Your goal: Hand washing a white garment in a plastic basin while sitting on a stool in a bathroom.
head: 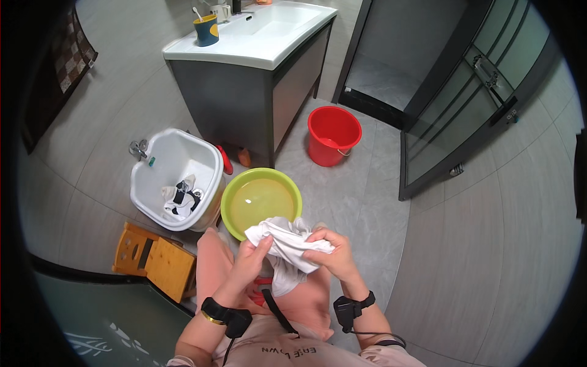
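Note:
Both hands hold a bunched white cloth point(289, 243) over my lap, at the near edge of a yellow-green plastic basin point(225, 192). My left hand point(251, 259) pinches the cloth's left part between thumb and fingers. On the right side, my right hand point(334, 254) grips it, and a loose fold hangs down between my knees. The basin stands on the floor and holds water. To its left, a white mop sink point(137, 176) has several dark and white fabric pieces point(183, 197) lying in its bottom.
A red bucket point(328, 158) stands on the floor beyond the basin, beside a grey vanity cabinet point(229, 101). A small wooden chair point(168, 266) is at my left. The glass door point(463, 114) stands open at the right. On the washbasin top sits a blue and yellow cup point(206, 32) with a toothbrush.

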`<state>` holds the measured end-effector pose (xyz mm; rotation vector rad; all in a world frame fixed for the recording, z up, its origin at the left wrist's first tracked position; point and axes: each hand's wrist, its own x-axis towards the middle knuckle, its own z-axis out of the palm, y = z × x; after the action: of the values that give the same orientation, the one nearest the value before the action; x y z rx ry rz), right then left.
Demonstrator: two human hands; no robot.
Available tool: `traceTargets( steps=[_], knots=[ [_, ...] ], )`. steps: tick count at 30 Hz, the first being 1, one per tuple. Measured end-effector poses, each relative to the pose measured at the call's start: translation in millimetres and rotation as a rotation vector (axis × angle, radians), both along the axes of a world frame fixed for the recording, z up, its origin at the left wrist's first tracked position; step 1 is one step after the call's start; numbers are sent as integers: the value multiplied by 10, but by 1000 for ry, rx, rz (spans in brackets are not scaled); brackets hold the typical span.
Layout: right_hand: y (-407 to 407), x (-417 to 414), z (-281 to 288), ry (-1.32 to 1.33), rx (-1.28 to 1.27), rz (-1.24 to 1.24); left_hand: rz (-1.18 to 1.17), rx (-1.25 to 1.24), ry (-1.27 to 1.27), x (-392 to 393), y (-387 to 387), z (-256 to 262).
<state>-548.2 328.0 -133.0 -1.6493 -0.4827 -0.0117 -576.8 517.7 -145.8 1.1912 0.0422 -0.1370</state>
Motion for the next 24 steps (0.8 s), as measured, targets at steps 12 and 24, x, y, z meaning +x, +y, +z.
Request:
traceTargets(
  steps=[12, 24],
  knots=[
    [-66, 492, 563, 97, 300, -198, 244, 206, -340, 421, 368, 895],
    [553, 645, 1028, -445, -51, 73, 96, 334, -397, 576, 214, 1344]
  ],
)
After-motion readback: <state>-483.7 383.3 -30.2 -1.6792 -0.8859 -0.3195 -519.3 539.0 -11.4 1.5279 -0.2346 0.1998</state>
